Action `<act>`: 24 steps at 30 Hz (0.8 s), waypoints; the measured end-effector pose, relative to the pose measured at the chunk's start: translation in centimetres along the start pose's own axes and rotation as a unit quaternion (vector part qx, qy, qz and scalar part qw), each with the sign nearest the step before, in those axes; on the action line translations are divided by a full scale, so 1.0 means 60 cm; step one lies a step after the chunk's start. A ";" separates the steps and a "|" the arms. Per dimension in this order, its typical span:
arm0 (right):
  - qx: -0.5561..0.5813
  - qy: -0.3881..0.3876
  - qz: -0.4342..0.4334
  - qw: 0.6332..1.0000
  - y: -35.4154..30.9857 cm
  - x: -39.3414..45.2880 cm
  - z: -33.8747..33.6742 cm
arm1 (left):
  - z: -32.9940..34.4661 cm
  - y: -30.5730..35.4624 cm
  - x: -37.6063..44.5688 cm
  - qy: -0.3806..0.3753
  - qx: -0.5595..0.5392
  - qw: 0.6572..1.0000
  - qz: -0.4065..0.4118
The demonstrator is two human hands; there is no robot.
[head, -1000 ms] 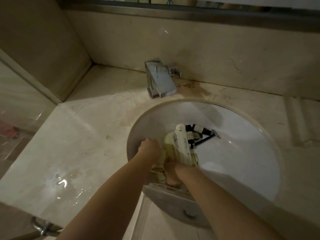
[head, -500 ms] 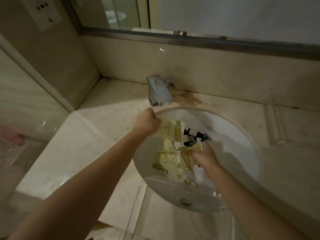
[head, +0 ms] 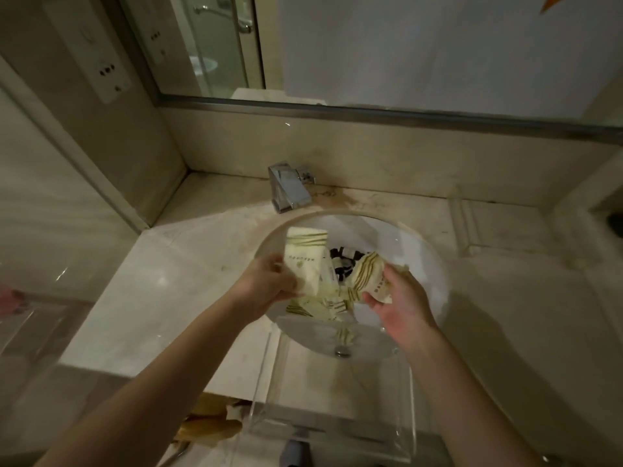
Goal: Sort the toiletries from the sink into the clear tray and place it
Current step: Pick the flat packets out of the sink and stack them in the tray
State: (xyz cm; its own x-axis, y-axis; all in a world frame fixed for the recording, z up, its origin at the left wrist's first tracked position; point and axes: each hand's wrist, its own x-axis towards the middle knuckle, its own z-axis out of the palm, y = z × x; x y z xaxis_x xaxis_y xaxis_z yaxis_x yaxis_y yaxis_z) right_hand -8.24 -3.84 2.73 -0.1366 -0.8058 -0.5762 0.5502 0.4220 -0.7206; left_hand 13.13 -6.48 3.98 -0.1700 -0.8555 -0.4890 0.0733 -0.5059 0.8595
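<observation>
Left hand (head: 266, 281) is gripping a cream packet (head: 306, 261) upright by its lower end, striped top pointing at the tap (head: 290, 187); the low grip is leaving the printed face readable, likely so it can be identified before sorting. Right hand (head: 397, 298) is clenching a second, crumpled packet (head: 369, 276) between thumb and fingers. Both grips are full, neither released.

Both hands are hovering over the near half of the sink (head: 421, 244), not resting on its rim. That's keeping anything that slips falling back into the bowl rather than onto the table (head: 161, 288).

Still in the bowl: a loose heap of cream packets (head: 320, 306) below the hands, plus small dark items (head: 344, 261) toward the far side, partly hidden, can't tell exactly what they are.

The tray (head: 337, 429) is sitting at the near edge of the table, overlapping the near rim of the sink, right under the forearms. Good spot: short pull-back drop from bowl to tray. One packet seems to show through its clear wall near the drain; can't tell if it's inside the tray or behind it.

Judgement: early in the sort, most toiletries are still in the sink. Next move probably needs both hands drawing back over the tray and letting go. Risk: the clear walls are hard to see in this dim light, easy to clip.
</observation>
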 end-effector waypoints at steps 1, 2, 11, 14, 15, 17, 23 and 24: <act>0.027 -0.004 0.006 1.000 0.001 -0.012 -0.001 | 0.000 -0.013 -0.008 -0.010 -0.017 1.000 -0.015; 0.047 -0.006 0.014 0.999 0.003 -0.024 -0.001 | 0.001 -0.028 -0.016 -0.016 -0.045 0.998 -0.033; -0.071 -0.017 0.001 0.997 0.096 -0.077 0.027 | 0.064 -0.129 -0.061 -0.049 -0.168 0.979 -0.107; -0.193 0.070 -0.085 0.975 0.112 -0.070 0.015 | 0.062 -0.147 -0.074 -0.058 -0.069 0.990 -0.104; -0.243 0.077 -0.105 0.961 0.114 -0.069 0.004 | 0.052 -0.152 -0.076 -0.056 -0.049 0.991 -0.108; -0.343 0.048 -0.104 0.932 0.123 -0.065 -0.022 | 0.025 -0.158 -0.076 -0.044 -0.049 0.992 -0.105; -0.542 -0.098 -0.026 0.834 0.187 -0.066 -0.051 | 0.004 -0.172 -0.083 -0.059 0.385 0.921 0.018; -0.554 -0.114 -0.025 0.824 0.202 -0.066 -0.047 | 0.009 -0.176 -0.085 -0.067 0.452 0.889 0.029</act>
State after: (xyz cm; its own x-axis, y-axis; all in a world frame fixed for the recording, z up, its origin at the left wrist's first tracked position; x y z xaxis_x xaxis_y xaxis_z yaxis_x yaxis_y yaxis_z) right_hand -3.35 5.63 -4.82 0.0915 -0.8374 -0.5388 -0.5584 0.4049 -0.7241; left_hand 12.71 3.31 -2.51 -0.3117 -0.8257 -0.4703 -0.7236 -0.1145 0.6806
